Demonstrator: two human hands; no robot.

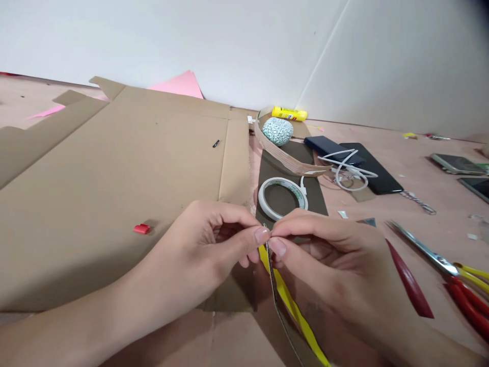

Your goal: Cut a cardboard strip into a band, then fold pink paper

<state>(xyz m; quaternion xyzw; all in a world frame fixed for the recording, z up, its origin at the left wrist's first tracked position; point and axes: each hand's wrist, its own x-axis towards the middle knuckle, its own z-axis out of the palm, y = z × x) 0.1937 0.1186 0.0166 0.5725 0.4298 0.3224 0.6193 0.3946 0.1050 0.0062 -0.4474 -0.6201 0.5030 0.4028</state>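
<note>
While pinching the cardboard strip [272,278] in left grip [214,242] and right grip [328,257] (both narrow, nearly meeting), could crease it through uneven pressure, possibly twisting yellow strip [293,303].

Over by the back edge of the bench [439,204], a glue stick [289,113] lies behind a ball [277,131], right of the cardboard sheet [126,173] along the left side. Nearer the front sits a tape roll [267,210], scissors [443,264] off to its right.
</note>
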